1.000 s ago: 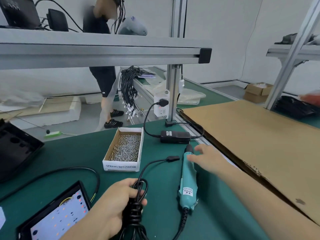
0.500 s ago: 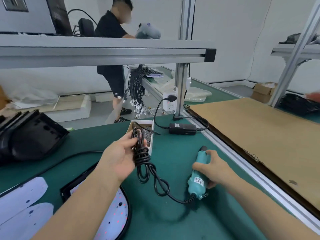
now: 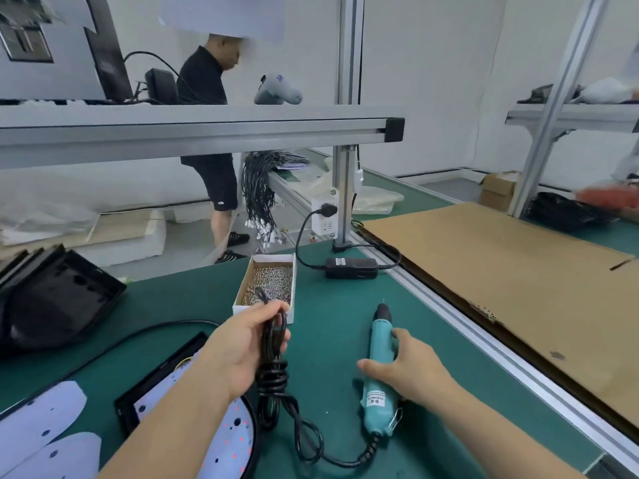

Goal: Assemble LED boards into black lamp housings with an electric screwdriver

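**Screwdriver under right hand, cord bundle in left**

I am seeing both hands working over the green desk (image 3: 193, 299). The left hand (image 3: 242, 354) is gripping a bundled black cord (image 3: 273, 371), fingers curled round the coil and holding it just above the desk. The cord is trailing down in loops and running to the rear end of the teal electric screwdriver (image 3: 378, 371).

The right hand (image 3: 411, 371) is lying over the screwdriver's body, thumb on the near side and fingers on the far side; they look loosely wrapped on it. The screwdriver is lying on the desk, bit pointing away from me.

Beyond the left hand, an open box of screws (image 3: 268, 285) is sitting on the desk. A black power adapter (image 3: 351, 267) is lying right of it, plugged into a white socket (image 3: 323, 217) on the frame post.

At lower left, a black lamp housing (image 3: 155, 388) holding a white LED board (image 3: 224, 444) is partly hidden by my left forearm. More black housings (image 3: 52, 299) are stacked at far left. A cardboard sheet (image 3: 501, 281) is covering the surface to the right.
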A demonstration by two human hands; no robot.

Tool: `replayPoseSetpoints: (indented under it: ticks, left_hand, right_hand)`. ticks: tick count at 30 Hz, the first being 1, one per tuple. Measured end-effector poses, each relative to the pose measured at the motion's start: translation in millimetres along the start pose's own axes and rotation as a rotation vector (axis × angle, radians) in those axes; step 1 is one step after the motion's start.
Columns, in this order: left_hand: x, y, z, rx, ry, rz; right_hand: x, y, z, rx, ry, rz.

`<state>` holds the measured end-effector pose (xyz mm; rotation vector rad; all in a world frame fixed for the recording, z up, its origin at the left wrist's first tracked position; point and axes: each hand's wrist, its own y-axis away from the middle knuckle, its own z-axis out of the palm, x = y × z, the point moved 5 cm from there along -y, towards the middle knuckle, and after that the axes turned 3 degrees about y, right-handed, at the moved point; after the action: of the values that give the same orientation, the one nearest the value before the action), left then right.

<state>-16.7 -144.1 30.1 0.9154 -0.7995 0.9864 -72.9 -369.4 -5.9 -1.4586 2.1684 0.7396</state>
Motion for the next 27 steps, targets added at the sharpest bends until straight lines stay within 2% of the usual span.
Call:
replayPoseSetpoints:
  ticks: [4, 11, 14, 17, 21, 23, 27]
  left_hand:
    - [0, -15, 12, -0.04, -0.145, 0.067]
    - [-1, -37, 32, -0.067, -0.117, 0.086]
    - [1, -47, 39, -0.103, -0.114, 0.088]
    - [3, -58, 47, -0.147, -0.098, 0.061]
    - [9, -84, 58, -0.144, -0.01, -0.033]
    - [12, -101, 60, -0.142, 0.007, -0.093]
    - [18, -130, 58, -0.171, 0.026, -0.153]
  right_hand:
    - [6, -4, -4, -0.057, 0.096, -0.004]
    - [2, -9, -5, -0.179, -0.092, 0.015]
    - [0, -8, -11, -0.204, 0.024, 0.012]
    - [-7, -34, -28, -0.063, 0.34, -0.061]
    - [-46, -118, -63, 0.234, 0.393, -0.277]
    - [-68, -177, -68, 0.266, 0.457, -0.347]
    - [-97, -291, -52, 0.204, 0.631, -0.375]
